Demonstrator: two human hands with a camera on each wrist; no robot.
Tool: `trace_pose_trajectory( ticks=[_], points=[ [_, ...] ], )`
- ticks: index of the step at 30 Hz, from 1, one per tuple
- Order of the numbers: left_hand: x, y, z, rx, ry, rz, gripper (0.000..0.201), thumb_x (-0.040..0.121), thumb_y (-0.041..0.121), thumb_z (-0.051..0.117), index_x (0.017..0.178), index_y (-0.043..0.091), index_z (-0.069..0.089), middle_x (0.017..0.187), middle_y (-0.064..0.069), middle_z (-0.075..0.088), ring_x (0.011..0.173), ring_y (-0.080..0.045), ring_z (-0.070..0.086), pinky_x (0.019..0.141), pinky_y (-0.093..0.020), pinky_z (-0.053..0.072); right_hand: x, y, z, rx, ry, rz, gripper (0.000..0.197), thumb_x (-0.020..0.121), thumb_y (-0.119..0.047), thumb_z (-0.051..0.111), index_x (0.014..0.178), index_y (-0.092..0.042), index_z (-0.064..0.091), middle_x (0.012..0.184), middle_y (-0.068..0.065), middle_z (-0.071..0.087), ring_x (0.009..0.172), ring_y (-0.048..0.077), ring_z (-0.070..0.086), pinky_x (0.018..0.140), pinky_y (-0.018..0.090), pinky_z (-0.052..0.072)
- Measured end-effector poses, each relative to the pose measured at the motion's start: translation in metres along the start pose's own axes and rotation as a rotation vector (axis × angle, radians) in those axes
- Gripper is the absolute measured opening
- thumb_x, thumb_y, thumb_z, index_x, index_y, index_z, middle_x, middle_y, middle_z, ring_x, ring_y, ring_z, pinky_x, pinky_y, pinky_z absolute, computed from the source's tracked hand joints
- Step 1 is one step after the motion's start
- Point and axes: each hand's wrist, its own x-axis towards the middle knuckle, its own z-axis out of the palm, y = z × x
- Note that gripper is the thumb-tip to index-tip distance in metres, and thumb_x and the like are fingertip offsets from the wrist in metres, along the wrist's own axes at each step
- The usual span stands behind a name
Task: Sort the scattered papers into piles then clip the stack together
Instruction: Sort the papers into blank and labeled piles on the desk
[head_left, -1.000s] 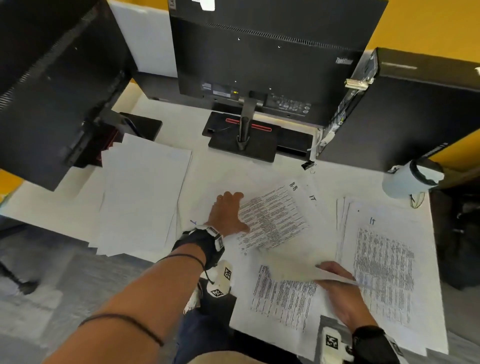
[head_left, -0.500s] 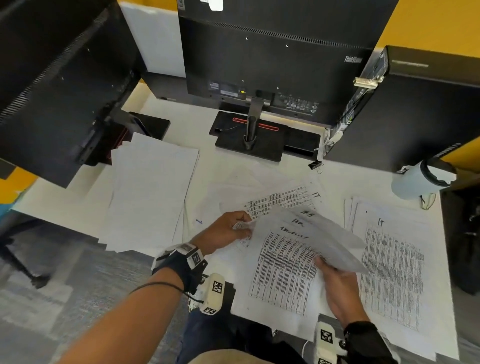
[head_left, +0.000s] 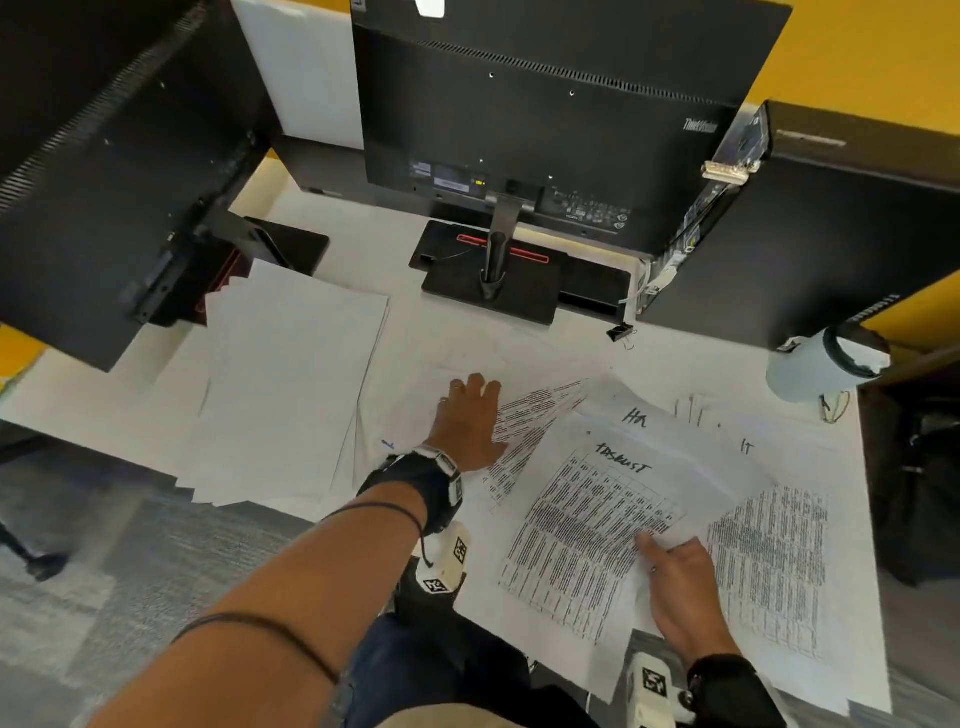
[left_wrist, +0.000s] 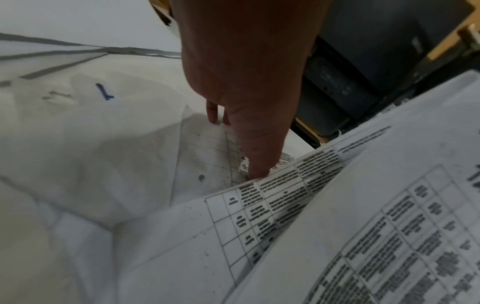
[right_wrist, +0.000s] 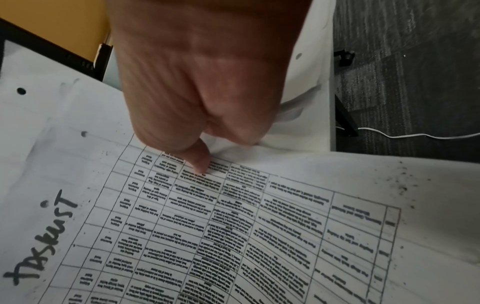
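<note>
You were mid-sort, with nothing clipped yet. Taking the sheet headed "TASKLIST" (head_left: 587, 525) as the landmark: well to its left lay a squared pile of blank-faced papers (head_left: 280, 384) on the tabletop (head_left: 395, 249). Just left of it your left hand (head_left: 470, 423) lay flat, fingers straight, pressing a fanned printed sheet (head_left: 524, 415) whose edge ran under the landmark; the left wrist view showed one fingertip (left_wrist: 255, 172) down on that print. On the landmark's right edge your right hand (head_left: 675, 587) pinched the sheet, thumb (right_wrist: 200, 162) on the table of text, the other fingers tucked beneath. Right of it sat the pile marked "IT" (head_left: 769, 545). Beyond it, toward the monitor stand (head_left: 493, 280), lay a small black binder clip (head_left: 621, 332). I judge the next move called for carrying the landmark sheet to its matching pile while the left hand kept the loose sheets from sliding. How many sheets lay under the landmark was hidden, and the printed text was too blurred to read.
</note>
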Motion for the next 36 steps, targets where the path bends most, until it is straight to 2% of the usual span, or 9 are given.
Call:
trace_pose_trajectory(
  ticks=[5,10,14,19,23,27,30,33,36],
  points=[
    [0.007,0.006,0.001,-0.065,0.060,-0.084,0.082,0.075,0.051,0.084,0.135,0.014,0.043,0.132,-0.009,0.046,0.116,-0.032,0.050,0.098,-0.047,0.050,0.005,0.005,-0.002,-0.006,0.060,0.068,0.049,0.099,-0.005,0.070,0.067,-0.018,0.036,0.039,-0.018,0.037,0.031,-0.002,0.036,0.043,0.006,0.038],
    [0.010,0.000,0.001,-0.149,0.006,-0.150,0.075,0.073,0.050,0.088,0.130,0.015,0.055,0.131,-0.008,0.049,0.126,-0.030,0.043,0.105,-0.046,0.045,0.009,0.011,-0.006,-0.061,0.028,0.102,0.033,0.093,-0.015,0.077,0.094,0.012,0.058,0.075,0.007,0.058,0.058,0.010,0.057,0.061,0.022,0.050],
    [0.013,0.003,0.003,-0.173,0.038,-0.135,0.080,0.072,0.040,0.092,0.134,0.010,0.051,0.133,-0.012,0.042,0.120,-0.029,0.045,0.104,-0.040,0.049,0.008,0.009,-0.003,-0.137,0.075,0.166,0.026,0.097,-0.015,0.075,0.088,-0.004,0.053,0.072,0.005,0.049,0.055,0.012,0.049,0.055,0.025,0.047],
    [0.011,0.004,0.000,-0.160,0.017,-0.137,0.082,0.075,0.033,0.090,0.139,0.012,0.043,0.133,-0.009,0.050,0.120,-0.030,0.054,0.104,-0.046,0.047,0.005,-0.005,0.010,-0.077,0.092,0.170,0.047,0.097,-0.004,0.071,0.139,0.006,0.052,0.135,0.013,0.061,0.126,0.025,0.056,0.106,0.034,0.040],
    [0.007,0.000,-0.006,-0.154,-0.053,-0.120,0.046,0.083,0.024,0.074,0.124,0.015,0.057,0.123,-0.009,0.063,0.119,-0.034,0.052,0.107,-0.050,0.040,0.006,-0.022,0.029,0.004,0.016,0.142,0.045,0.100,-0.004,0.068,0.143,0.000,0.055,0.133,0.006,0.068,0.116,0.016,0.065,0.099,0.031,0.050],
    [-0.002,-0.019,-0.007,-0.438,-0.084,-0.065,0.032,0.086,0.030,0.075,0.108,0.007,0.068,0.112,-0.011,0.070,0.105,-0.032,0.065,0.086,-0.038,0.051,0.009,-0.024,0.034,0.085,-0.005,0.147,0.023,0.104,-0.007,0.064,0.126,-0.010,0.062,0.115,-0.003,0.070,0.102,0.007,0.065,0.089,0.024,0.049],
    [-0.015,-0.040,-0.001,-0.527,0.077,-0.106,0.038,0.091,0.030,0.074,0.123,0.011,0.070,0.120,-0.006,0.067,0.109,-0.025,0.064,0.091,-0.034,0.051,0.010,-0.020,0.029,0.156,0.041,0.138,0.022,0.104,-0.009,0.065,0.126,-0.014,0.064,0.119,-0.004,0.068,0.101,0.006,0.063,0.100,0.029,0.044],
    [-0.030,-0.048,0.001,-0.543,0.262,-0.055,0.011,0.093,0.023,0.072,0.102,0.018,0.075,0.095,0.004,0.069,0.090,-0.018,0.066,0.073,-0.026,0.046,0.014,-0.011,0.025,0.204,0.068,0.136,0.045,0.104,-0.009,0.064,0.148,-0.009,0.056,0.138,0.002,0.067,0.114,0.014,0.066,0.111,0.035,0.044],
    [-0.039,-0.049,0.001,-0.668,0.093,0.008,0.005,0.100,0.021,0.062,0.104,0.024,0.063,0.092,0.008,0.067,0.081,-0.015,0.064,0.069,-0.029,0.052,0.010,-0.012,0.026,0.208,0.062,0.162,0.044,0.105,-0.010,0.062,0.148,-0.005,0.054,0.133,0.003,0.066,0.103,0.013,0.065,0.108,0.034,0.044]
  ],
)
